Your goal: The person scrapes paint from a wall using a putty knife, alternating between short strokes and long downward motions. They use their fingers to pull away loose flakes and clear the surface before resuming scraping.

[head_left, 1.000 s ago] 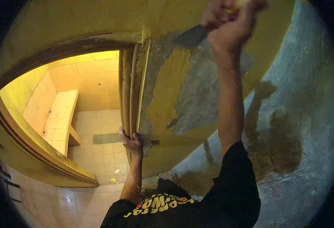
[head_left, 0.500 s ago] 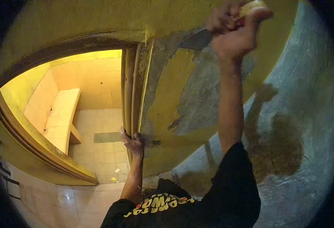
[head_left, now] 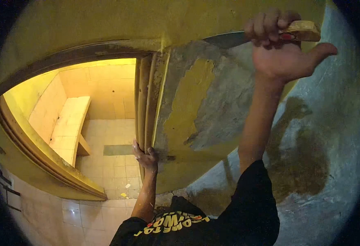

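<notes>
High at the right, my right hand [head_left: 280, 49] has its fingers wrapped round the yellow handle [head_left: 305, 30] of a scraper, thumb pointing out to the right. The dark, flat blade [head_left: 227, 39] reaches left against the wall, near the top of a grey patch [head_left: 223, 98] where paint is off. A strip of yellow paint [head_left: 190, 98] remains within that patch. Lower down, my left hand [head_left: 146, 158] grips the edge of the wooden door frame [head_left: 145, 98], fingers on the doorway side and thumb on the wall side.
Through the doorway, a tiled bench [head_left: 69, 127] stands on a tiled floor [head_left: 118, 168] with small pale flakes. A blue-grey wall [head_left: 331, 123] with dark shadows curves along the right. Dark bars [head_left: 10, 190] show at the lower left.
My right hand and the scraper have moved right and slightly down, and the thumb now stretches outward. My left hand stays on the door frame; the view has shifted a little.
</notes>
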Available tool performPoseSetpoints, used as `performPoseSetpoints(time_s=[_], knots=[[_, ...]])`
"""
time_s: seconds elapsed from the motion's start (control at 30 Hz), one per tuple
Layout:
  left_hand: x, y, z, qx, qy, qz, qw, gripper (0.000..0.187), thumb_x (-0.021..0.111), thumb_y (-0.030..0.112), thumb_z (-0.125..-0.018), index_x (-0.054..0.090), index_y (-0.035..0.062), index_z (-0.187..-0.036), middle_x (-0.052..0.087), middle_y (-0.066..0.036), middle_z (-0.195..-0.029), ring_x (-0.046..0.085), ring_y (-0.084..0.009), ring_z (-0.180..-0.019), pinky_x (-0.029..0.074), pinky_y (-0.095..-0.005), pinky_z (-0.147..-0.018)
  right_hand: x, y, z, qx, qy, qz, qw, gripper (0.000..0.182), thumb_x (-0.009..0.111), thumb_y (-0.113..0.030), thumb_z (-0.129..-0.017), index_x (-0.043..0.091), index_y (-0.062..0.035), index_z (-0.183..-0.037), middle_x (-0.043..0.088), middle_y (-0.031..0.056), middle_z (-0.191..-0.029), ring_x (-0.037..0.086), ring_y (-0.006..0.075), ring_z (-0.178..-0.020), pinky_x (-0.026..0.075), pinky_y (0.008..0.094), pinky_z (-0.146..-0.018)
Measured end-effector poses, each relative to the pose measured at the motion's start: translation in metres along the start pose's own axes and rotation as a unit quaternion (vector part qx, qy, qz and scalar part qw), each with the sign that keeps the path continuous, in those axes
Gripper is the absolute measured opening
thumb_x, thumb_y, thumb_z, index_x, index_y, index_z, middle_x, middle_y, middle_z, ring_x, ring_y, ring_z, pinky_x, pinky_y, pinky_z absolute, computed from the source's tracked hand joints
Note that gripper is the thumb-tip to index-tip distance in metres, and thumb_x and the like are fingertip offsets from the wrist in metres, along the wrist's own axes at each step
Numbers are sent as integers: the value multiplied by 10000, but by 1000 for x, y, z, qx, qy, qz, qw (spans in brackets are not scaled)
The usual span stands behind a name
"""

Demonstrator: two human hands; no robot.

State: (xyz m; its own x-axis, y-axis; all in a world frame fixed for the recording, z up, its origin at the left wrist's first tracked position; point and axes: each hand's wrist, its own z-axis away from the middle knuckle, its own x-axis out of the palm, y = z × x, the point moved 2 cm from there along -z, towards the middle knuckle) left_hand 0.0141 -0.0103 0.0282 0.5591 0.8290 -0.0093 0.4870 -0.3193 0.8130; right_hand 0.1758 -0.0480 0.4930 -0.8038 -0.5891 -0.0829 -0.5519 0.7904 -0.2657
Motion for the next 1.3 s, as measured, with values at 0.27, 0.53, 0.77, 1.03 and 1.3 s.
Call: performPoseSetpoints(time_s=[0.27,0.53,0.77,1.03,1.3], knots=[[-1,0,-3,41,23,-25,999,817,358,631,-861,401,-79,-1263,493,-321,-1129,499,-469,-998,403,-495,-852,-33,8,-30,23,-49,-314,948,412,370,-392,-890,438,-90,-618,368,30,-523,306,154,-413,282,294,-401],[2,-1,-2,20,17,4,1000,821,363,644,-854,412,-69,-1257,499,-308,-1133,495,-462,-1029,399,-486,-870,-7,8,-24,-42,15,38,998,386,353,-324,-921,447,-114,-611,288,16,-451,215,130,-337,211,317,-323],[0,-5,1,30,6,19,999,858,397,642,-850,358,-102,-1278,529,-290,-1086,553,-378,-952,442,-430,-817,1,19,-28,15,-186,-314,931,441,325,-332,-931,368,-115,-549,266,20,-428,181,130,-339,176,323,-339],[3,-5,1,12,14,18,1000,795,383,619,-860,401,-65,-1266,499,-328,-1105,498,-481,-1008,411,-506,-843,5,1,-19,40,85,70,993,409,341,-344,-894,364,-137,-542,259,11,-423,199,132,-333,189,322,-340],[4,-15,5,16,14,-9,1000,849,410,639,-849,356,-82,-1294,556,-305,-1044,588,-377,-905,470,-438,-759,13,-7,-23,-44,64,117,990,456,386,-355,-924,375,-135,-524,272,23,-421,212,130,-313,194,305,-326]])
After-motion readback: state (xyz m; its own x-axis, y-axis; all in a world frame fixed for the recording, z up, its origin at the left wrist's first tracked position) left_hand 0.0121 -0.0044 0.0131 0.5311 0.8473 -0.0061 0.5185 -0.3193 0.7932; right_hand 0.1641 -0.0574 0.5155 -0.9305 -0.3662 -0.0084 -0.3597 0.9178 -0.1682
